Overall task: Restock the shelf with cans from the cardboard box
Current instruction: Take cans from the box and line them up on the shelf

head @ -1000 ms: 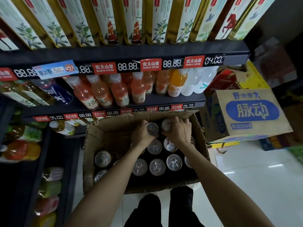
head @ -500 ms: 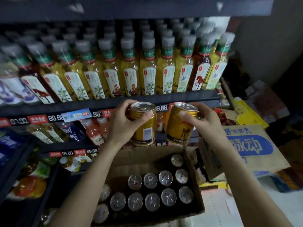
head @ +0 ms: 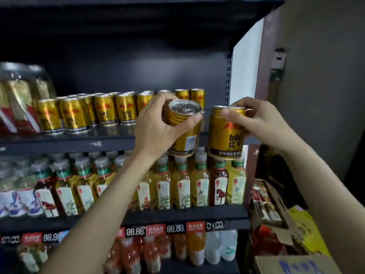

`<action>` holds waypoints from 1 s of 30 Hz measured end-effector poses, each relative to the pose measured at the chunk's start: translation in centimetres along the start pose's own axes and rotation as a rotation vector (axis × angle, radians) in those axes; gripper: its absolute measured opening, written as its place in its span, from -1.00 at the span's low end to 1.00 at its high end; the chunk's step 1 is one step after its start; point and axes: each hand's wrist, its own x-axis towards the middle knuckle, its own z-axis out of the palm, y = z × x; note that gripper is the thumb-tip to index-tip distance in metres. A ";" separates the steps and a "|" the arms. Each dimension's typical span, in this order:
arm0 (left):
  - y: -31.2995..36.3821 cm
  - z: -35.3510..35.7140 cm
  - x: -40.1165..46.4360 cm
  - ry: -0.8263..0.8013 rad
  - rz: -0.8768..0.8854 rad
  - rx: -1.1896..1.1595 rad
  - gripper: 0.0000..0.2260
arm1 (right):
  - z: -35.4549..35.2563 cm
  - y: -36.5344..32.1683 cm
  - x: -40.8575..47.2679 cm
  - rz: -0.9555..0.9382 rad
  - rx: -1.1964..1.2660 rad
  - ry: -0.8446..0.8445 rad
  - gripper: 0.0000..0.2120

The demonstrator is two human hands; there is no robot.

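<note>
My left hand (head: pixel 158 127) grips a gold can (head: pixel 184 135) by its top, tilted toward me so the silver lid shows. My right hand (head: pixel 260 121) holds a second gold can (head: pixel 225 135) upright by its rim. Both cans hang just in front of the edge of the dark upper shelf (head: pixel 69 142), at its right end. On that shelf stands a row of matching gold cans (head: pixel 88 113), running from the left to behind my left hand. The cardboard box of cans is out of view below.
Shrink-wrapped red and gold packs (head: pixel 17 103) sit at the shelf's left end. Below are rows of tea bottles (head: pixel 181 184), price tags (head: pixel 175 228) and orange drink bottles (head: pixel 130 254). Cartons and a printed box (head: pixel 296 264) are stacked at the lower right beside a wall.
Both hands took a can each from the box and raised them from the lower shelves up to the can shelf. My view has tilted upward, and the box has dropped out of sight.
</note>
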 end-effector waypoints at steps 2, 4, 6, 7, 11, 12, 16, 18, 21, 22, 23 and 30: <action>0.3 2.0 2.4 0.041 -0.007 -0.013 -0.51 | -1.2 0.5 2.3 -0.045 -0.053 0.095 -0.41; 0.0 4.5 4.5 0.067 -0.034 0.019 -0.50 | -1.9 1.5 4.4 -0.071 -0.128 0.171 -0.36; -0.7 7.0 6.2 0.081 -0.100 0.077 -0.49 | -2.3 2.6 6.4 -0.080 -0.209 0.202 -0.34; -1.1 8.2 6.8 0.074 -0.142 0.112 -0.50 | -2.3 3.1 7.3 -0.079 -0.249 0.204 -0.35; -2.3 12.2 8.4 -0.016 -0.318 0.316 -0.44 | -1.9 5.1 10.4 -0.048 -0.378 0.155 -0.43; -2.7 12.9 8.5 -0.034 -0.341 0.366 -0.42 | -1.7 5.6 11.2 -0.036 -0.405 0.135 -0.42; -3.7 14.6 9.0 -0.107 -0.426 0.452 -0.33 | -1.1 7.8 13.7 0.019 -0.454 0.086 -0.37; -3.9 14.7 9.1 -0.166 -0.430 0.450 -0.27 | -0.8 8.8 14.3 0.018 -0.486 0.096 -0.37; -4.3 13.0 8.7 -0.257 -0.323 0.386 -0.20 | -1.0 9.9 14.6 0.035 -0.377 0.023 -0.32; -4.4 12.2 8.3 -0.270 -0.231 0.367 -0.23 | -1.4 10.0 14.4 0.041 -0.302 -0.035 -0.24; -4.7 11.3 8.1 -0.291 -0.125 0.366 -0.27 | -1.8 10.3 14.2 0.040 -0.235 -0.097 -0.18; -6.3 10.0 9.2 -0.533 0.124 0.561 -0.32 | -1.5 12.0 13.5 -0.068 -0.199 -0.140 -0.23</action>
